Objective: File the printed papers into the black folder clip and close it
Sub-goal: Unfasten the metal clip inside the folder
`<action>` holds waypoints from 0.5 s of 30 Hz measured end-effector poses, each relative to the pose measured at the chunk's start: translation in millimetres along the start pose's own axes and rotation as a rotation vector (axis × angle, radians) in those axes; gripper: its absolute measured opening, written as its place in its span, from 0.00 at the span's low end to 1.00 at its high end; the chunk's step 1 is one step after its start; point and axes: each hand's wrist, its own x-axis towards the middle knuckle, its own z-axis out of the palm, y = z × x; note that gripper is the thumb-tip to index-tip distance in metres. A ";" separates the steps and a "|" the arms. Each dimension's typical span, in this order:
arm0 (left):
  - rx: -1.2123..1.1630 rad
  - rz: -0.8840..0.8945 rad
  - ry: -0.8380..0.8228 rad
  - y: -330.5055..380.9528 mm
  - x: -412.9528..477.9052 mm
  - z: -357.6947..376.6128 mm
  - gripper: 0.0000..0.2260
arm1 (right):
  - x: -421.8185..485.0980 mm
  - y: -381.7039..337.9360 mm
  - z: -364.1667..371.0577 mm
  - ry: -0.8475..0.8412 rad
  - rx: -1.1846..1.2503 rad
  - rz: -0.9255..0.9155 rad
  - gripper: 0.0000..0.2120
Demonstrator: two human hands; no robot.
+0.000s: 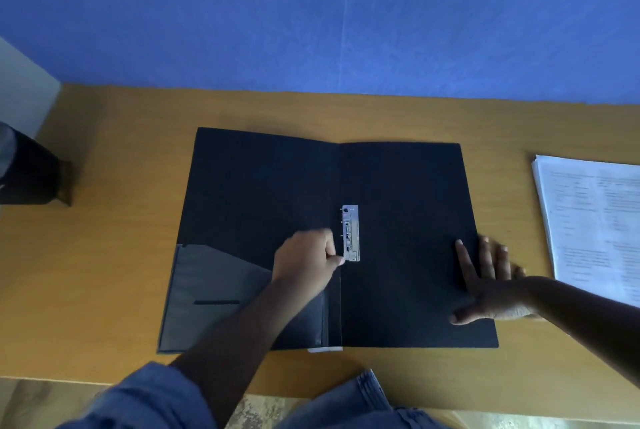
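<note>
Blue wall behind; wooden worktop runs the full width of the view. A dark object stands at the worktop's left edge; its nature cannot be determined.

Black folder lies open and flat at centre of the worktop, both covers spread. Inside left cover carries a grey pocket at its lower part. Metal clip is mounted just right of the spine fold, running along it.

Printed papers lie in a stack on the worktop to the right of the folder, apart from it and partly cut off by the frame edge. None are in the folder.

Left hand: fingers curled together, fingertips at the lower end of the clip; whether they actually pinch the clip cannot be told. Blue sleeve rolled up the forearm.

Right hand: fingers spread apart, palm down, pressing on the right cover at its outer edge, holding nothing.
</note>
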 end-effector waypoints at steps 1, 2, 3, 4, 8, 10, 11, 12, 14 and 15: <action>0.010 0.002 -0.001 -1.7 6.1 0.4 0.16 | 0.2 0.3 0.4 0.001 0.005 -0.007 0.64; 0.020 0.005 -0.004 -2.8 10.2 0.9 0.17 | 0.3 0.4 0.8 0.000 0.012 -0.014 0.63; 0.030 0.007 -0.009 -3.3 13.3 1.4 0.18 | 0.4 0.5 1.3 -0.002 0.017 -0.021 0.63; 0.040 0.007 -0.015 -3.4 15.6 1.9 0.18 | 0.7 0.7 1.9 -0.003 0.021 -0.027 0.63; 0.083 0.003 -0.061 -1.3 25.3 3.4 0.19 | 0.7 0.8 3.7 0.001 0.035 -0.037 0.62; 0.103 -0.013 -0.083 0.0 30.1 2.6 0.20 | 1.3 1.1 4.7 0.003 0.030 -0.044 0.62; 0.112 -0.017 -0.094 0.2 32.6 2.2 0.21 | 1.7 1.5 5.1 0.004 0.028 -0.047 0.62; 0.123 -0.021 -0.105 -0.2 34.9 1.6 0.22 | 2.0 1.8 5.0 0.002 0.029 -0.048 0.62; 0.150 -0.020 -0.129 -2.2 38.8 -0.2 0.23 | 2.0 1.9 4.5 -0.004 0.034 -0.042 0.62; 0.157 -0.014 -0.137 -3.6 40.9 -1.3 0.24 | 1.9 2.0 4.5 -0.006 0.033 -0.043 0.62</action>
